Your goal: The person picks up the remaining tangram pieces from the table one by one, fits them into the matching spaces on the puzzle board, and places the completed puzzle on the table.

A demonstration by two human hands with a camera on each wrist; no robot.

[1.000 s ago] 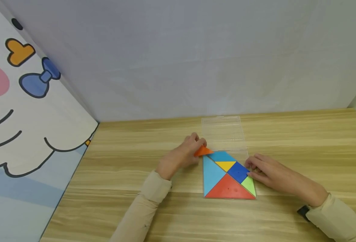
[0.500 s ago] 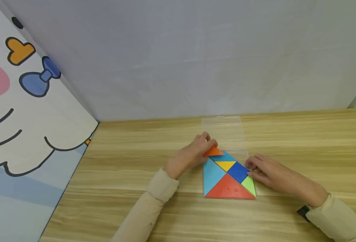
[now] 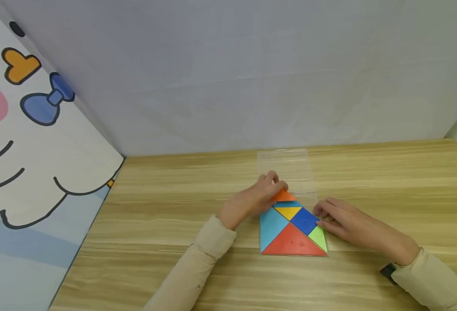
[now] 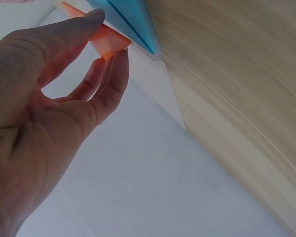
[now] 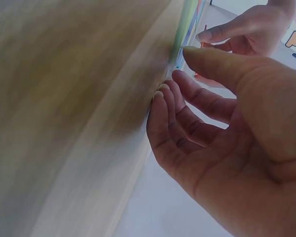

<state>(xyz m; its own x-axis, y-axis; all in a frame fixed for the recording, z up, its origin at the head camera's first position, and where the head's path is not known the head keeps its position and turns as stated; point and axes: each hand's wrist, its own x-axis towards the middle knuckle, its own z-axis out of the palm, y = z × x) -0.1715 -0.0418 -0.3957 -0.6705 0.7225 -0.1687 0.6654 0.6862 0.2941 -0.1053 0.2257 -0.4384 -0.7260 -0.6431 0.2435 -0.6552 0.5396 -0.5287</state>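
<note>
My left hand (image 3: pixel 249 201) pinches an orange tangram triangle (image 3: pixel 285 196) between thumb and fingertips, over the far side of a clear plastic case (image 3: pixel 311 198). In the left wrist view the orange piece is tilted. In the case lie a light blue triangle (image 3: pixel 272 229), a red triangle (image 3: pixel 294 242), a small yellow triangle (image 3: pixel 288 212), a dark blue square (image 3: pixel 304 221) and a small green triangle (image 3: pixel 318 238). A darker blue piece (image 3: pixel 290 204) is partly covered by the orange one. My right hand (image 3: pixel 350 222) holds the case's right edge between thumb and curled fingers.
The case's clear lid (image 3: pixel 290 166) lies folded back on the wooden table (image 3: pixel 174 185), towards the back edge. Behind the table hangs a pale cloth (image 3: pixel 228 86). A cartoon-printed sheet (image 3: pixel 69 160) stands at the left.
My left hand has carried the orange triangle rightward, from the case's far left corner to over the darker blue piece. The right hand has stayed at the case's edge.
</note>
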